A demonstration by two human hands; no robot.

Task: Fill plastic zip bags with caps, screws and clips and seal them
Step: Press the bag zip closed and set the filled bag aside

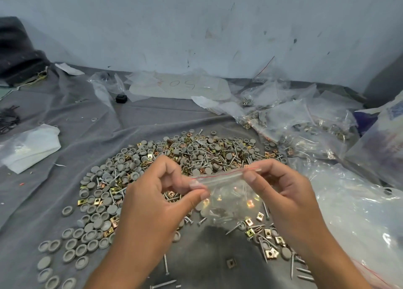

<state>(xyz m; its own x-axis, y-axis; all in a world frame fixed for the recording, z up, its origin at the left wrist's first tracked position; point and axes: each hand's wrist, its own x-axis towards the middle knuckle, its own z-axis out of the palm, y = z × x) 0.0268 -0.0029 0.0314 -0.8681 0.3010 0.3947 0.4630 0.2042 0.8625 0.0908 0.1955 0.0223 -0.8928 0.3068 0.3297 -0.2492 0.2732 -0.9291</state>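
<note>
We see left hand (165, 192) and right hand (281, 186) pinching the clear red-lined zip bag (229, 192) mid-frame; seal probably half-pressed; a gap could spill contents.

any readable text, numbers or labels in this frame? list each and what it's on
"50", handwritten and seen upside down, on the flat clear plastic sheet lying by the wall.
Blue print on the white bag at the right edge: too blurred to read.
The zip bag pinched by the left hand and right hand: no text visible.
</note>
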